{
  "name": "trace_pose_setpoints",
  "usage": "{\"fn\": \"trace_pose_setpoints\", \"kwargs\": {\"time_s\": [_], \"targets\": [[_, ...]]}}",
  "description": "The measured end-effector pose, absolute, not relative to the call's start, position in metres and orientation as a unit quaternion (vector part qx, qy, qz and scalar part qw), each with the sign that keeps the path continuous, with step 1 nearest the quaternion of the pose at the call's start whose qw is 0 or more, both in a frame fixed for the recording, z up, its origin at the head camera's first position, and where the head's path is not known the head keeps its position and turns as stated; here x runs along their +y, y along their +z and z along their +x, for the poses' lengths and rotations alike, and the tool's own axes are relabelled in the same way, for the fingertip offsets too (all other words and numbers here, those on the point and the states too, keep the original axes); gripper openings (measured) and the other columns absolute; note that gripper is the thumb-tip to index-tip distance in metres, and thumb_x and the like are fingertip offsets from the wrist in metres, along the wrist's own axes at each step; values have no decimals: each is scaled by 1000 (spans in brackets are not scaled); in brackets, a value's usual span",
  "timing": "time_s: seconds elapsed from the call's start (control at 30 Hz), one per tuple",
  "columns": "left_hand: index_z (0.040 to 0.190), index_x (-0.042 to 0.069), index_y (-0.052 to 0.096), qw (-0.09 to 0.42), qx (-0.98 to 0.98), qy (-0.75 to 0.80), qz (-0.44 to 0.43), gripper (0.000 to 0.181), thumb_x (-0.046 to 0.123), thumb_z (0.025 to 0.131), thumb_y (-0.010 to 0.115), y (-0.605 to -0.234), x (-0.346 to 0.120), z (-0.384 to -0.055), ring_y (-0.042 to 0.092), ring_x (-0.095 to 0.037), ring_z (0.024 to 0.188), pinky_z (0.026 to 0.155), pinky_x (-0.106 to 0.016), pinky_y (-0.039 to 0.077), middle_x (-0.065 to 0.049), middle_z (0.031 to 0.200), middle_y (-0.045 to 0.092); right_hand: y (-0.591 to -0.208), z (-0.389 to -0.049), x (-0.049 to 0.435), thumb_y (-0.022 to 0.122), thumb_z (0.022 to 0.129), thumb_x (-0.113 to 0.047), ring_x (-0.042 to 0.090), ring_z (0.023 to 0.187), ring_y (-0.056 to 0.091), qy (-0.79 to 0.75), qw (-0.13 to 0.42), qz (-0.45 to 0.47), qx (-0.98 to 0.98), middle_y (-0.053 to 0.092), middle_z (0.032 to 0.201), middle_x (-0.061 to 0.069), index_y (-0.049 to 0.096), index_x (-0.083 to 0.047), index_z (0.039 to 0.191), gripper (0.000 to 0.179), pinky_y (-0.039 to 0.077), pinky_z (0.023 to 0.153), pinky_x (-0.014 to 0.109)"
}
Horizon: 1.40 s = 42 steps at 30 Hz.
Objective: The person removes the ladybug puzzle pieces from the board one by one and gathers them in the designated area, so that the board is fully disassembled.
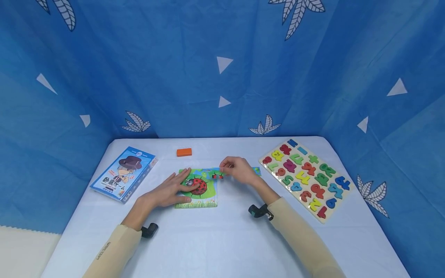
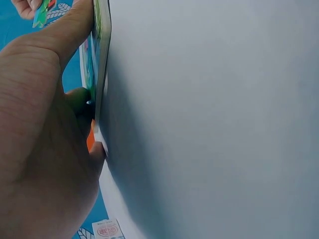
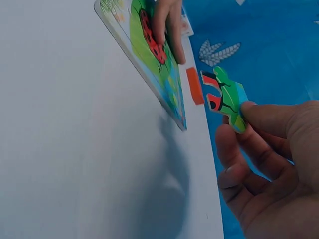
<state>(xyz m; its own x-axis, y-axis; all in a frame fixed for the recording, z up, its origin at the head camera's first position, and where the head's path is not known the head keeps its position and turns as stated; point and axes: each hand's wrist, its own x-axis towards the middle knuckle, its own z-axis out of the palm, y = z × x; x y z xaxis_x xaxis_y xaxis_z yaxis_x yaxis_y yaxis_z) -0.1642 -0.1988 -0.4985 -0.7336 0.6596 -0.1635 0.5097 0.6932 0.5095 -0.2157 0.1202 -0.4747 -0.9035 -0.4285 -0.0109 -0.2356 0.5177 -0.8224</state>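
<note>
A ladybug picture puzzle (image 1: pixel 207 197) lies in its board on the table. My left hand (image 1: pixel 167 192) rests over its left side, fingers spread and the index fingertip on the red ladybug. From the left wrist view, the thumb lies along the near edge of the board (image 2: pixel 103 55). Just right of the board, my right hand (image 1: pixel 240 170) pinches a puzzle piece (image 3: pixel 227 97) between thumb and fingers. That piece is green with red and black patches and a blue end, held above the table. Partly hidden behind the right hand, a blue strip (image 1: pixel 257 170) with green on it shows.
Beyond the board sits an orange block (image 1: pixel 184 152). A blue boxed game (image 1: pixel 124 173) lies at the left. On the right is a wooden number board (image 1: pixel 306 177) with coloured numerals. Blue curtains (image 1: pixel 194 69) enclose the table (image 1: pixel 208 243) at the back and sides.
</note>
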Motion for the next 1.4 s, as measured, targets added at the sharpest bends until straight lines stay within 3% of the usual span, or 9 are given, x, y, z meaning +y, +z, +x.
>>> {"fn": "trace_pose_setpoints", "kwargs": {"time_s": [0.33,0.57,0.7,0.97,1.23,1.4], "targets": [[149,34,48,165,902,230,326,59,49,94,66,-499,-200,-163,1,-32,156,124,-58,3,-12,170,3,-466,-229,154,68,97,-21,23,79,68,-421,145,-149,883,68,89,2,71,-14,100,8,53,70,32],[148,34,49,162,902,231,326,59,48,94,66,-500,-200,-163,2,-32,156,124,-58,3,-12,170,3,-463,-234,170,68,97,-20,21,74,67,-373,181,-141,899,66,92,3,72,-12,98,9,50,62,29],[148,34,49,164,903,231,324,58,50,94,66,-501,-201,-162,1,-31,156,124,-57,3,-10,170,3,-462,-236,175,69,97,-18,22,75,68,-360,192,-141,902,67,90,4,72,-11,97,7,51,65,29],[148,35,49,163,902,229,327,59,51,94,65,-502,-201,-163,1,-31,156,124,-57,3,-11,170,2,-465,-241,182,70,96,-15,20,73,64,-333,187,-129,915,68,88,2,74,-12,99,6,50,67,29],[148,34,49,163,904,226,324,59,50,94,65,-501,-201,-164,2,-31,156,124,-56,3,-10,170,2,-467,-244,186,72,93,-17,22,90,59,-317,163,-127,926,72,94,-2,78,-16,98,7,49,81,35],[147,33,51,163,905,228,320,59,50,94,66,-500,-201,-163,3,-33,156,124,-56,3,-10,170,2,-469,-246,188,73,94,-18,22,92,59,-309,164,-124,929,72,96,-1,78,-16,98,7,50,83,36]]}}
